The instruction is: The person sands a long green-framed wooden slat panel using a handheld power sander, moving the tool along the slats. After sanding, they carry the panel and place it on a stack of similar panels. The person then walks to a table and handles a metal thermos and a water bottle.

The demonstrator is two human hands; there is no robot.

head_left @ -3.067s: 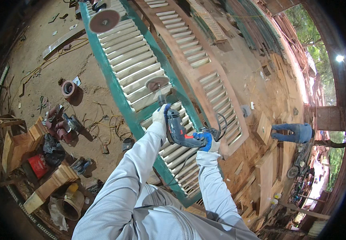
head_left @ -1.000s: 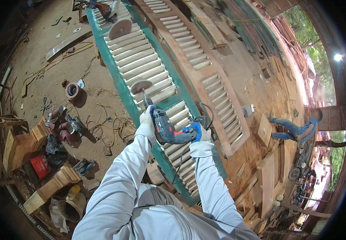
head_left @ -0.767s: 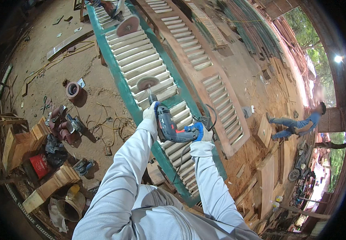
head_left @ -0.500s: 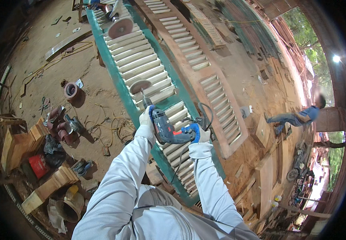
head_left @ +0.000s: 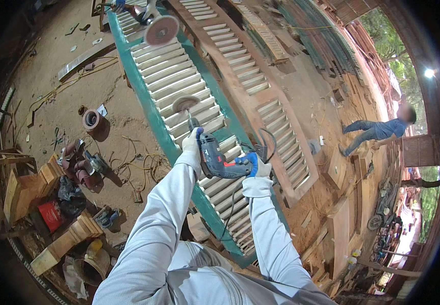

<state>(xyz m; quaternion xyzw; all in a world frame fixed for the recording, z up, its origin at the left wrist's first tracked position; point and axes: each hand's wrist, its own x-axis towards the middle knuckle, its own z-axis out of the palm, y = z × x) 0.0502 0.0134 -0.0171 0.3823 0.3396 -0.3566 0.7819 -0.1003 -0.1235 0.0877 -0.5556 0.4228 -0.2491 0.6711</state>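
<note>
The dirt floor (head_left: 67, 81) carries everything here. A long green louvred shutter (head_left: 179, 96) lies across it, with a bare brown shutter (head_left: 260, 86) just beside it on the right. To the left lie a roll of red abrasive strip (head_left: 91, 120), loose yellowish cable (head_left: 144, 162), wooden blocks (head_left: 27, 183) and a red can (head_left: 51, 214) (partly hidden among clutter). Planks (head_left: 339, 229) lie further right.

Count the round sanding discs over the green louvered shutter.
2. One sanding disc sits on the drill held by the left hand and right hand. Another disc works the green shutter near its far end.
</note>
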